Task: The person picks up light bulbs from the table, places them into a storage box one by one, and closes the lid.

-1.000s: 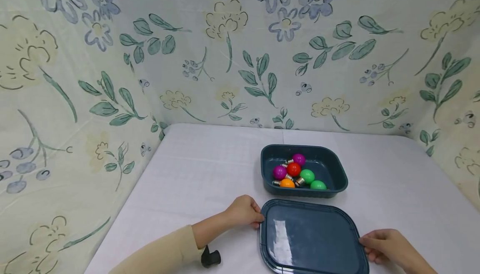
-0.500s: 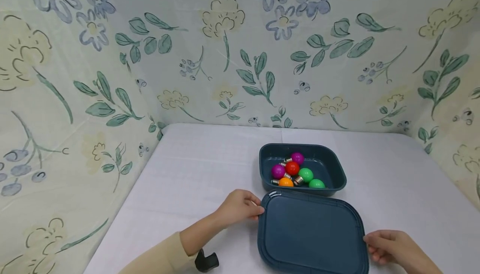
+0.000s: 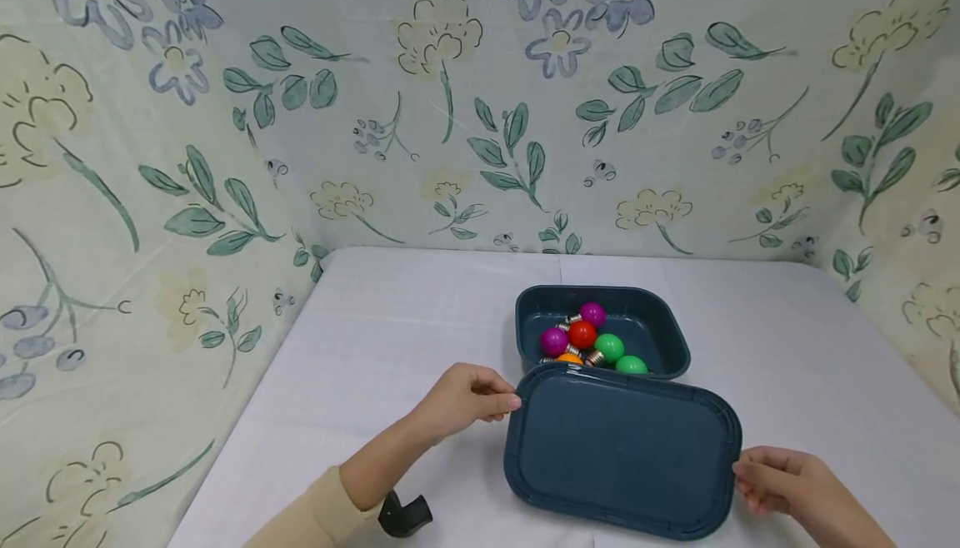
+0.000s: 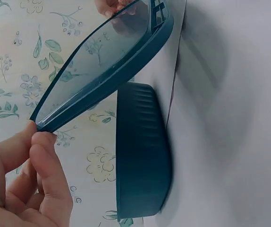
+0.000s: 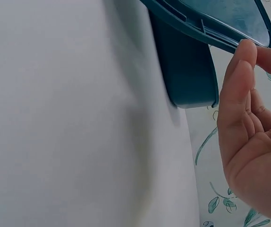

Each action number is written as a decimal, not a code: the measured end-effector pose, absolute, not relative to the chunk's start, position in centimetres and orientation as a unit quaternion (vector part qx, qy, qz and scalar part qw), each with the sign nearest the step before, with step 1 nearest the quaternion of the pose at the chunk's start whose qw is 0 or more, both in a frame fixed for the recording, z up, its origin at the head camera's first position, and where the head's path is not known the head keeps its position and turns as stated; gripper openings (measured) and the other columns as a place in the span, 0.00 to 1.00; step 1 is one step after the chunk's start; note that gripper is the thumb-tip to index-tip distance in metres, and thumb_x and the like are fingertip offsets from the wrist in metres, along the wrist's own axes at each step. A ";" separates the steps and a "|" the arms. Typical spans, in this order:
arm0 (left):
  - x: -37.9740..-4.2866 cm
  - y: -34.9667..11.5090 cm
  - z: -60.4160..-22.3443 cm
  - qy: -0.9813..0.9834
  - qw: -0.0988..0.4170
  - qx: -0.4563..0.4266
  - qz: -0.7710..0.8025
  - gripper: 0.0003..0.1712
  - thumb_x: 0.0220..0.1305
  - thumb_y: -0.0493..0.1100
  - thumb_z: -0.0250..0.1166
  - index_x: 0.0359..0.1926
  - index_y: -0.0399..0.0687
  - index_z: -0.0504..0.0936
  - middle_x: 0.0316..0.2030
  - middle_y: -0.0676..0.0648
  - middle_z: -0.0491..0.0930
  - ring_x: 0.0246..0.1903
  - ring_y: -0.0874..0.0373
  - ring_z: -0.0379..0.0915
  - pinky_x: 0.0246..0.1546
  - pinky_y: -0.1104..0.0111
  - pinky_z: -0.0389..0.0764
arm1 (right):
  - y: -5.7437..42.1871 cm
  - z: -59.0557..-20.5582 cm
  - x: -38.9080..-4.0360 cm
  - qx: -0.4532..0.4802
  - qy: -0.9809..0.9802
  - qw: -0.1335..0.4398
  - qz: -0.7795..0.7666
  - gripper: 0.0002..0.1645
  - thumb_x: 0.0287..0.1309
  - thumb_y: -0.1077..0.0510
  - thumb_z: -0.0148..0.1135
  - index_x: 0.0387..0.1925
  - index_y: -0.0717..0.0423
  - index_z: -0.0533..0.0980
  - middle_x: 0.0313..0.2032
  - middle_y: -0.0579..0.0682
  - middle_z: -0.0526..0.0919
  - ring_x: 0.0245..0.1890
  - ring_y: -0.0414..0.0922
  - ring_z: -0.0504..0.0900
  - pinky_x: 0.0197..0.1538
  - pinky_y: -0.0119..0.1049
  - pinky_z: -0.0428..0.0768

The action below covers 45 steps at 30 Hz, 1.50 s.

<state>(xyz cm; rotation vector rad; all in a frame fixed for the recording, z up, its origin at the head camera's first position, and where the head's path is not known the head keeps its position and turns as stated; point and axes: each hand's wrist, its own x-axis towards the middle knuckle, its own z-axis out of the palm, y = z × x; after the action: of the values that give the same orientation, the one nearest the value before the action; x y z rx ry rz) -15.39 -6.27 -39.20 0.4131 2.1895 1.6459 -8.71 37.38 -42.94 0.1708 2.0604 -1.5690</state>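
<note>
My left hand [image 3: 467, 402] pinches the left edge of a dark blue plastic lid [image 3: 622, 452], thumb on top. At the lid's right edge, my right hand [image 3: 780, 485] pinches it between thumb and fingertips. Both wrist views show the lid [image 4: 107, 78] raised off the table and tilted. Behind it stands a matching dark blue box [image 3: 652, 323], whose front rim the lid overlaps in the head view. Inside the box lie several coloured light bulbs: purple [image 3: 554, 341], red [image 3: 582, 334], green [image 3: 609, 348] and orange [image 3: 570, 359], with metal screw bases.
A white cloth [image 3: 405, 306] covers the table. Floral fabric [image 3: 450, 115] hangs behind and along both sides. A small black device [image 3: 405, 515] shows below my left forearm.
Both hands have lifted the lid and moved it forward toward the box. Its far edge now overlaps the box's front rim. The box and bulbs stay in place.
</note>
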 end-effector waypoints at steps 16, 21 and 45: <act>-15.3 -7.2 -36.8 0.723 0.185 0.192 0.637 0.10 0.62 0.35 0.67 0.41 0.30 0.85 0.28 0.42 0.85 0.25 0.59 0.82 0.33 0.68 0.83 | 36.5 -41.0 -7.3 0.095 0.776 0.129 -0.611 0.10 0.71 0.62 0.51 0.36 0.64 0.76 0.29 0.54 0.79 0.28 0.50 0.78 0.34 0.39 0.80; -15.2 -7.4 -36.4 0.723 0.169 0.214 0.635 0.11 0.64 0.35 0.65 0.44 0.29 0.84 0.30 0.39 0.85 0.29 0.54 0.84 0.35 0.66 0.84 | 36.8 -41.5 -6.8 0.075 0.756 0.069 -0.646 0.08 0.69 0.66 0.53 0.35 0.60 0.78 0.29 0.56 0.83 0.28 0.50 0.81 0.33 0.37 0.82; -14.9 -6.3 -38.8 0.710 0.127 0.177 0.670 0.09 0.59 0.34 0.69 0.38 0.31 0.83 0.32 0.43 0.85 0.30 0.57 0.81 0.37 0.65 0.83 | 37.0 -42.0 -6.5 0.005 0.718 0.008 -0.696 0.13 0.70 0.70 0.49 0.43 0.59 0.80 0.38 0.45 0.83 0.38 0.41 0.83 0.40 0.31 0.81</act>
<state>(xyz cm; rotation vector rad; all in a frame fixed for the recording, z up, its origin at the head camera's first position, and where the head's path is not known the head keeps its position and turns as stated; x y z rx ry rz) -14.93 -6.31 -38.80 0.5139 2.0664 1.9484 -6.49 36.97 -41.97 0.0152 2.2439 -2.1750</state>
